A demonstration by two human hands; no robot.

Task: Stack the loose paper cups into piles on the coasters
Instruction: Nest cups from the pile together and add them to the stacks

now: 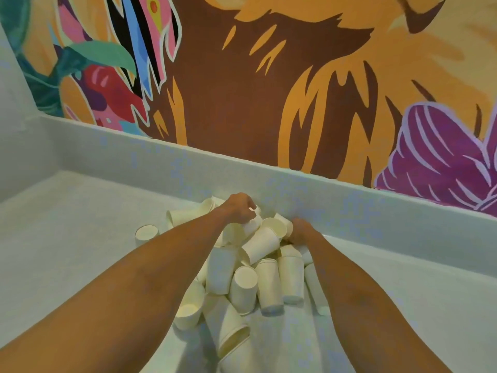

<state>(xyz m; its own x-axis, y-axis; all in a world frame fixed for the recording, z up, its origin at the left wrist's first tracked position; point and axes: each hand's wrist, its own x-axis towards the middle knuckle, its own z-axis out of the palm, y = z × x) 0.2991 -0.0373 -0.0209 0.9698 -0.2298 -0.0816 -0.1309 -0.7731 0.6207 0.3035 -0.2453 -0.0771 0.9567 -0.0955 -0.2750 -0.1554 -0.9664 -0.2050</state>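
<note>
A heap of several loose cream paper cups lies on the pale counter, most on their sides. My left hand is at the far top of the heap, its fingers closed on a white paper cup. My right hand rests on the heap's far right side, next to an open-mouthed cup; its fingers are tucked behind cups, so its grip is unclear. One cup stands apart at the left. No coasters show.
A low pale backsplash ledge runs right behind the heap, under a colourful painted wall. A side wall closes the counter at the left. Both forearms cross the near counter.
</note>
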